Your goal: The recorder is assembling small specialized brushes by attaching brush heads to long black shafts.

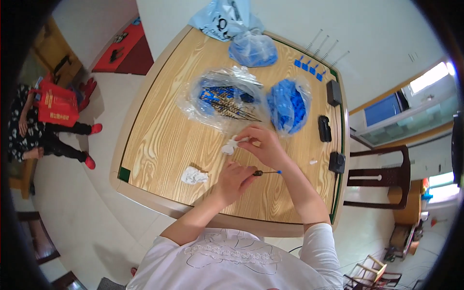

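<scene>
My left hand (233, 183) is closed on a thin rod (270, 172) with a dark thicker part near the fingers and a small blue tip pointing right. Just beyond it, my right hand (263, 146) pinches a white crumpled tissue (229, 147) between thumb and fingers, close to the left fingertips. A second crumpled white tissue (194, 176) lies on the table left of my left hand. Past my hands, an opened clear plastic bag (193, 104) holds many thin dark rods with twisted parts (229, 104) and blue pieces.
On the wooden table (159, 116) are a bag of blue pieces (288, 106), another blue-filled bag (253, 50) and a light blue bag (223, 21). Several rods stand in blue blocks (309, 69). Black boxes (333, 93) line the right edge. A seated person (36, 116) is far left.
</scene>
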A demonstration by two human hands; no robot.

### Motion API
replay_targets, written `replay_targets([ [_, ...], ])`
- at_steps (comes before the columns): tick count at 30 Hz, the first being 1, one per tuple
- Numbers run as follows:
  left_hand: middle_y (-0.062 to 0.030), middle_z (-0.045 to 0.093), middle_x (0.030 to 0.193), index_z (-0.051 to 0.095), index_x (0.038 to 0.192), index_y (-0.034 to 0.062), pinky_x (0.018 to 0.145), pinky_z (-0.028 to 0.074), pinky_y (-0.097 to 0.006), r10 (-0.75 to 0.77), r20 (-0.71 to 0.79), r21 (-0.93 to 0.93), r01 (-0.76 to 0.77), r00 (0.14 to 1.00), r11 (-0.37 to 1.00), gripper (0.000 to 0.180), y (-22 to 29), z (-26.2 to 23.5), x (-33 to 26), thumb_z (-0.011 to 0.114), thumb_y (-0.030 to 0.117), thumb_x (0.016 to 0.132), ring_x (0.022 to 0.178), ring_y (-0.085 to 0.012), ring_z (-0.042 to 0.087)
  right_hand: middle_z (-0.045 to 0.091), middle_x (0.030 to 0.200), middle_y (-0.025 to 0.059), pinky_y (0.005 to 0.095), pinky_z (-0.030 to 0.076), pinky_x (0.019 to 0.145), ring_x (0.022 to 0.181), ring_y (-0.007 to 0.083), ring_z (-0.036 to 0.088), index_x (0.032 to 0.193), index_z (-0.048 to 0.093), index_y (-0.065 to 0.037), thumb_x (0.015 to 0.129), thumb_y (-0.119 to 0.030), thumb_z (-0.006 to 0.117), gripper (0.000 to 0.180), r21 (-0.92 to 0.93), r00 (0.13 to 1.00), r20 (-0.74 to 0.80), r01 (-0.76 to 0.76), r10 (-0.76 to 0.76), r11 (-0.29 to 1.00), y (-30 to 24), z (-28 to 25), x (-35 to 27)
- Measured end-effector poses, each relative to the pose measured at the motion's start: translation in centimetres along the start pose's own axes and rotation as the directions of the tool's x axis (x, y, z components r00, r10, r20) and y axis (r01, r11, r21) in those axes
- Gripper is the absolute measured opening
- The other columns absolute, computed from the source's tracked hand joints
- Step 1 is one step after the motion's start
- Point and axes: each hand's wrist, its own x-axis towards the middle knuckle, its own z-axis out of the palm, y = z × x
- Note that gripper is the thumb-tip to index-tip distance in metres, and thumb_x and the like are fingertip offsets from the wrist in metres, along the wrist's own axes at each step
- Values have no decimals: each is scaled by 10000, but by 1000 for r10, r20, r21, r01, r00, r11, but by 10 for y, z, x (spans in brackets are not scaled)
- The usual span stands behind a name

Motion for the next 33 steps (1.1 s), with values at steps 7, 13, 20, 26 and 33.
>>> replay_targets([
  [7,-37,593,736,632,1013,115,725,423,-364,-23,-32,-46,22,999,999,249,2,0,0,695,139,774,739,-216,575,592,1013,81,283,496,767,858,186,603,1023,664,-47,802,11,647,229,-173,955,204,252,-216,952,2,42,63],
  [13,-10,580,758,635,1042,118,724,426,-350,23,-47,4,-23,999,1000,285,0,-4,0,704,150,768,776,-187,564,626,924,63,253,461,759,846,134,580,1044,622,11,878,21,552,180,-86,966,-244,-105,81,991,4,-11,-5],
  [20,8,601,807,642,1049,115,726,424,-332,15,-48,-5,-15,999,1000,292,-2,-1,-2,708,157,767,780,-170,557,614,1007,150,308,474,787,904,236,590,1030,593,25,813,53,605,220,-50,926,-371,-94,69,994,-33,31,-106],
  [26,7,605,841,647,1043,119,730,425,-331,-16,-30,-26,16,999,1000,292,-4,-1,-5,701,168,760,801,-171,553,589,995,163,338,476,787,906,259,573,1032,588,5,786,85,618,260,-195,850,-525,-182,54,964,-26,62,-110],
  [33,2,594,893,644,1036,125,746,426,-344,19,-26,-1,-19,999,1000,282,-4,0,-6,638,187,761,829,-169,543,517,971,122,328,451,793,887,229,522,1030,475,-36,905,-83,537,148,-242,713,-693,-87,-109,966,5,90,-108],
])
